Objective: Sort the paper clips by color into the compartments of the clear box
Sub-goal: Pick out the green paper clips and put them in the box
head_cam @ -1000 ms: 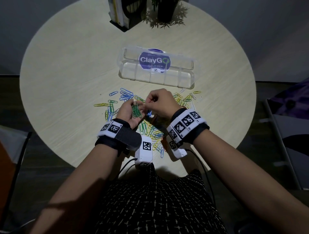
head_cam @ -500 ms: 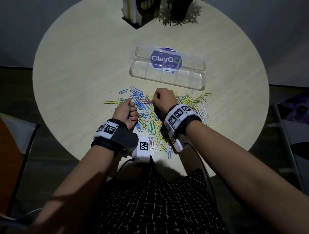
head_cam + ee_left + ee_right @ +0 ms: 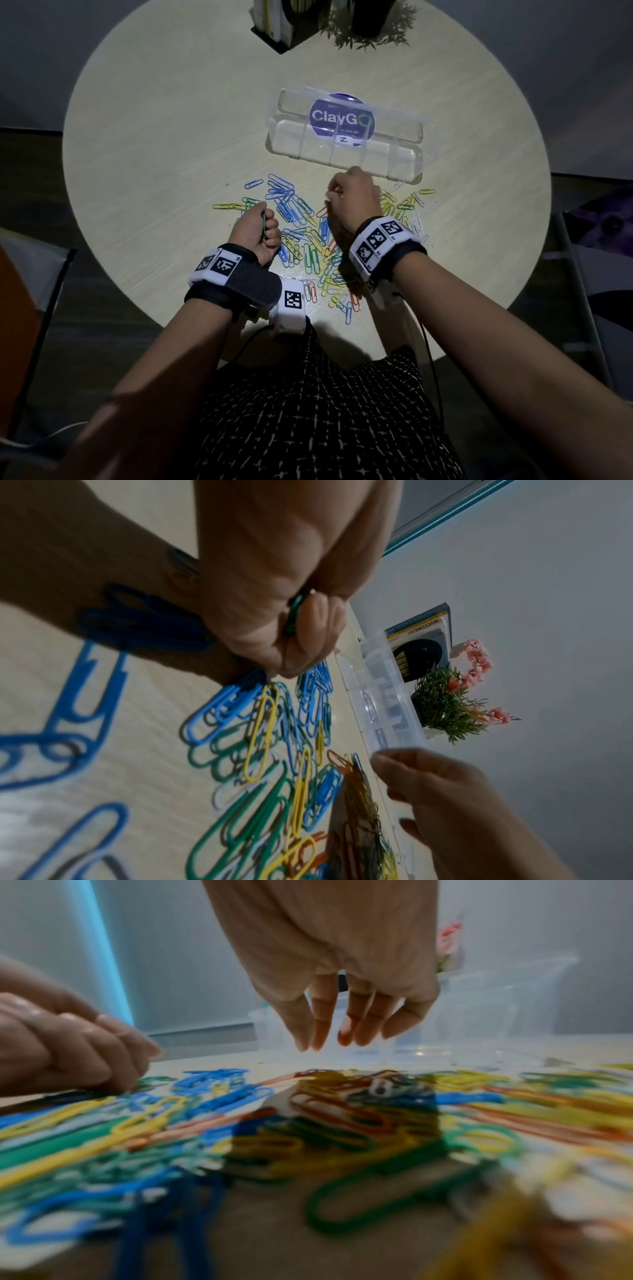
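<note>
A loose pile of blue, green, yellow, orange and white paper clips (image 3: pixel 308 240) lies on the round table (image 3: pixel 154 154). Behind it stands the clear compartment box (image 3: pixel 342 154), its lid tipped back, with no clips visible inside. My left hand (image 3: pixel 255 229) is curled into a fist at the pile's left edge and grips a bunch of green clips (image 3: pixel 294 615). My right hand (image 3: pixel 352 202) hovers over the middle of the pile, just short of the box front. Its fingers (image 3: pixel 322 1031) hang down relaxed with nothing between them.
A black book stand (image 3: pixel 281 24) and a potted plant (image 3: pixel 370 20) sit at the table's far edge. Chairs flank the table left (image 3: pixel 30 274) and right (image 3: pixel 589 274). The pile spreads almost to the near table edge, by my wrists.
My right hand left the left hand and moved forward over the pile toward the box. My left hand closed round the green clips and sank to the table.
</note>
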A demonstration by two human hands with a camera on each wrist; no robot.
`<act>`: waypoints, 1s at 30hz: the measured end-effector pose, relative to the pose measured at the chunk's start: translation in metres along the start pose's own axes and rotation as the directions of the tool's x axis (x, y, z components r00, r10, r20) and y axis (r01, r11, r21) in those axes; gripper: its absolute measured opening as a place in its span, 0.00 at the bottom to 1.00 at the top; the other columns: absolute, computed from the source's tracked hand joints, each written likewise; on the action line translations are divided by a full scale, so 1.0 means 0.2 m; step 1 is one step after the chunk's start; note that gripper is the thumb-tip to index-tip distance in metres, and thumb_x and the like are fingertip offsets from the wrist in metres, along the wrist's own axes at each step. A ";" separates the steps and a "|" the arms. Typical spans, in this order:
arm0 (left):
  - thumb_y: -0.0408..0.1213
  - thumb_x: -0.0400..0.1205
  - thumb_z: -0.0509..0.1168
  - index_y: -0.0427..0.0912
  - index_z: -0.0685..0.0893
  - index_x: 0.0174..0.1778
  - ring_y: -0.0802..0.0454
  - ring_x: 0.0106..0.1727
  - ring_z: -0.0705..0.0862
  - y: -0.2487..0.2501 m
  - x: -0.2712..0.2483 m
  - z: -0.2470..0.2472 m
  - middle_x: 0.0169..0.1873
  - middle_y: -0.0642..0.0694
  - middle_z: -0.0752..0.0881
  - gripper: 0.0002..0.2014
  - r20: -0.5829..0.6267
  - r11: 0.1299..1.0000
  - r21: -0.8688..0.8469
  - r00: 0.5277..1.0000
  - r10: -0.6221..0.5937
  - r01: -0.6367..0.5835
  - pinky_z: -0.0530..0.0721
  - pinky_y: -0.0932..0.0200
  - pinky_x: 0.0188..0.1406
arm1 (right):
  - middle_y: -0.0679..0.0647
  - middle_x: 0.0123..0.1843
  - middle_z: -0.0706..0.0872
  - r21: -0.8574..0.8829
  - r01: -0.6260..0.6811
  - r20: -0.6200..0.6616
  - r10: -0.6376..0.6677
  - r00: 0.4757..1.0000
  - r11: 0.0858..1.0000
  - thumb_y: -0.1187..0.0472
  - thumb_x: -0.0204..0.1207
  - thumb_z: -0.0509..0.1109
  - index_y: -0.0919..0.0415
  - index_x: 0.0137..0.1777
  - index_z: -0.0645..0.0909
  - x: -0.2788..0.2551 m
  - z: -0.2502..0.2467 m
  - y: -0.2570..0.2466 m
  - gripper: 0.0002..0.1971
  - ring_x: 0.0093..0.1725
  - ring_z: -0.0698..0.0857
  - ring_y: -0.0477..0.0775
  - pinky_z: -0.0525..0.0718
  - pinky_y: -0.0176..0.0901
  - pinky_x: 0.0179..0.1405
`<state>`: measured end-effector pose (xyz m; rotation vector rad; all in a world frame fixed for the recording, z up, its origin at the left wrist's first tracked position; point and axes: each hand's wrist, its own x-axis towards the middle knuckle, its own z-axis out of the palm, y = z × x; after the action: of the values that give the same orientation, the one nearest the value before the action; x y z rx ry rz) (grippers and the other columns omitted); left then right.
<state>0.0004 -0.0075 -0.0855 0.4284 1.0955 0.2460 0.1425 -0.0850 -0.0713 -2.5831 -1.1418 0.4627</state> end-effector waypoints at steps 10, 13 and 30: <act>0.44 0.88 0.50 0.46 0.63 0.27 0.59 0.06 0.60 0.02 -0.01 -0.04 0.08 0.52 0.64 0.21 -0.019 0.999 -0.033 1.000 0.008 -0.008 0.55 0.75 0.05 | 0.67 0.59 0.83 -0.006 0.080 0.199 -0.077 0.977 0.997 0.67 0.78 0.61 0.70 0.56 0.78 0.02 0.07 -0.18 0.10 0.61 0.80 0.67 0.77 0.51 0.56; 0.44 0.88 0.50 0.46 0.64 0.28 0.59 0.06 0.61 0.02 -0.01 -0.04 0.08 0.53 0.65 0.21 -0.022 1.000 -0.026 1.000 0.010 -0.011 0.55 0.75 0.06 | 0.66 0.56 0.85 0.139 0.018 0.190 -0.045 0.981 0.990 0.69 0.76 0.63 0.69 0.53 0.80 0.02 0.05 -0.14 0.09 0.61 0.79 0.66 0.77 0.49 0.55; 0.44 0.89 0.49 0.45 0.64 0.28 0.59 0.07 0.62 0.01 -0.02 -0.01 0.07 0.53 0.65 0.21 -0.009 1.000 0.000 1.000 0.009 -0.009 0.57 0.75 0.06 | 0.59 0.35 0.87 0.533 -0.157 0.016 0.175 0.984 0.831 0.72 0.72 0.70 0.65 0.44 0.87 0.01 -0.03 0.08 0.05 0.35 0.87 0.47 0.86 0.41 0.45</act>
<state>-0.0038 -0.0064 -0.0826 0.4328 1.1030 0.2561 0.1567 -0.0957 -0.0718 -2.1855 -0.6495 0.6651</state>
